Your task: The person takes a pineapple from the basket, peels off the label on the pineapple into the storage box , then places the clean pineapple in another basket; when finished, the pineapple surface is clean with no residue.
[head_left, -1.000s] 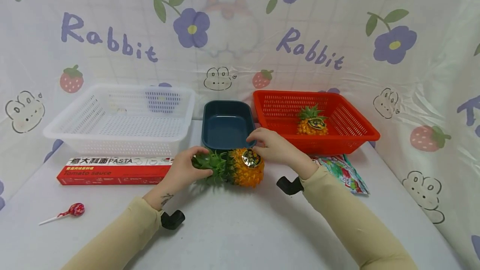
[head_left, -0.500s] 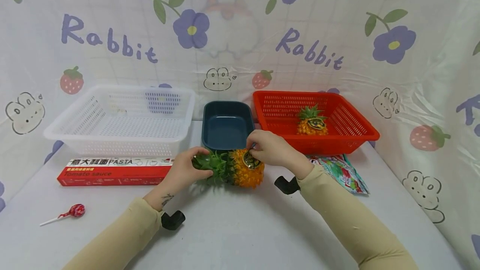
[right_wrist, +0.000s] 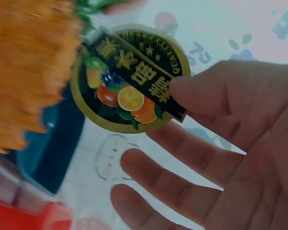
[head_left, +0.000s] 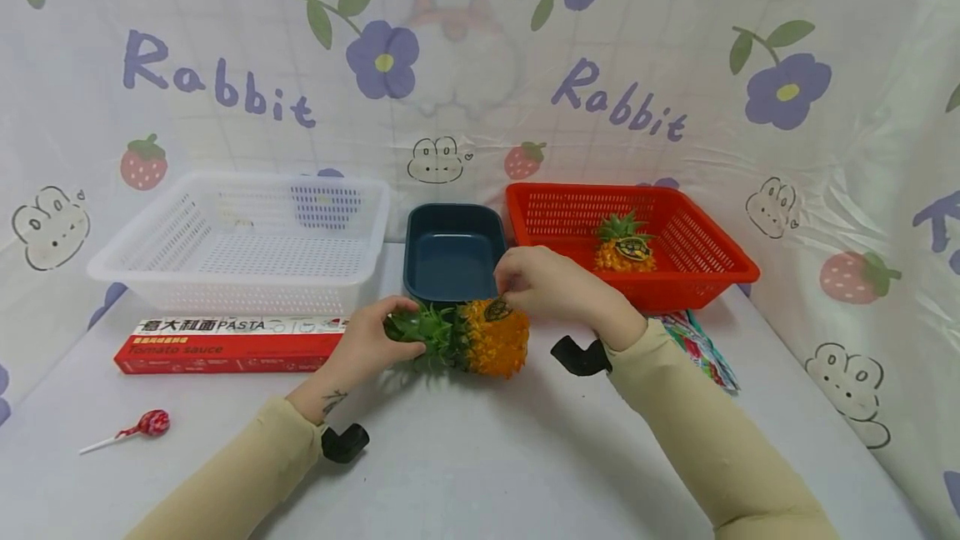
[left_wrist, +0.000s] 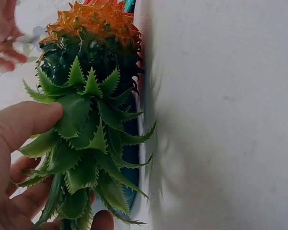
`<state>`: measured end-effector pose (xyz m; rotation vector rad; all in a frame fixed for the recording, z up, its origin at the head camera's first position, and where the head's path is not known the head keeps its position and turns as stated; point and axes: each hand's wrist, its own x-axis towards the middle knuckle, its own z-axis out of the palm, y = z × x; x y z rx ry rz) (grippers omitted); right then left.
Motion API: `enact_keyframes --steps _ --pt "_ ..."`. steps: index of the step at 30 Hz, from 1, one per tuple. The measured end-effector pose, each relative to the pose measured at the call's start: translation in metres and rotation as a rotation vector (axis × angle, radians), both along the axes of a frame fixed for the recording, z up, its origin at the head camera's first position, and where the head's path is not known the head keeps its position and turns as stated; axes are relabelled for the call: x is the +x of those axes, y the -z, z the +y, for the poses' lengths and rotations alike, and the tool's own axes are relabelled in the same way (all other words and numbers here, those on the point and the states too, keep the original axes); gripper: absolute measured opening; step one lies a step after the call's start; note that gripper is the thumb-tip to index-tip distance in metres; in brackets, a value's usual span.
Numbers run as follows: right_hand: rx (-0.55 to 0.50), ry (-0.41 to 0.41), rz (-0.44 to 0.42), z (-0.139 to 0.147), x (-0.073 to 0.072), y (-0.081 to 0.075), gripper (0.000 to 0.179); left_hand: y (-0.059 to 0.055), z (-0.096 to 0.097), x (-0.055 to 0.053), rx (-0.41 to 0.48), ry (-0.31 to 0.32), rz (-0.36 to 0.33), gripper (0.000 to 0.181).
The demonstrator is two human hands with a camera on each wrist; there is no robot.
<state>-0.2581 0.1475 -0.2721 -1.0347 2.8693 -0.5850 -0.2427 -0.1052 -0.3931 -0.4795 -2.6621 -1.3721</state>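
A pineapple with an orange body (head_left: 501, 347) and a spiky green crown (left_wrist: 81, 143) lies on its side in the middle of the table, the crown to the left. My left hand (head_left: 371, 338) grips the crown, thumb on the near leaves and fingers behind them. Between thumb and forefinger my right hand (head_left: 558, 288) pinches the edge of a round black-and-gold fruit sticker (right_wrist: 129, 81). The sticker stands tilted away from the orange skin, its far edge right by the pineapple. The right hand's other fingers spread loosely below it.
Behind the pineapple sits a dark blue tray (head_left: 417, 273), between a white basket (head_left: 247, 286) and a red basket (head_left: 690, 280) holding a second, stickered pineapple (head_left: 626, 248). A pasta box (head_left: 225, 348) and a lollipop (head_left: 153, 422) lie left; a shiny packet (head_left: 697, 348) lies right.
My right hand has closed onto the sticker's edge and drawn it up and away, so the sticker tilts off the skin. The left hand and pineapple stay almost still.
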Motion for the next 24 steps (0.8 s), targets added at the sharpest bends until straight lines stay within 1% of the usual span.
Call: enact_keyframes --steps 2,5,7,9,12,16,19,22,24 --pt "-0.009 -0.001 0.042 -0.003 -0.006 -0.007 0.006 0.000 0.000 0.000 0.001 0.005 0.010 0.046" --pt "-0.016 0.000 0.120 -0.009 -0.020 -0.016 0.005 0.000 0.000 0.000 0.007 0.012 0.019 0.046" --pt "0.006 0.017 0.157 -0.014 -0.030 -0.019 0.009 0.001 0.000 0.000 0.007 0.017 0.026 0.046" --pt "0.056 0.045 0.173 -0.019 -0.041 -0.020 0.013 0.001 0.000 0.000 0.006 0.021 0.028 0.047" --pt "0.171 0.088 0.196 -0.028 -0.057 -0.017 0.022 0.002 0.000 0.000 0.003 0.014 0.026 0.047" --pt "0.317 0.104 0.235 -0.038 -0.079 -0.007 0.026 0.002 -0.001 0.000 0.002 0.006 0.025 0.047" --pt "0.421 0.077 0.274 -0.044 -0.089 0.002 0.025 0.002 0.000 0.001 -0.003 0.007 0.029 0.046" --pt "0.505 0.026 0.306 -0.048 -0.095 0.009 0.022 0.001 0.001 0.002 -0.003 0.002 0.026 0.046" --pt "0.538 -0.004 0.314 -0.050 -0.097 0.012 0.020 0.000 0.001 0.002 -0.005 0.000 0.025 0.046"
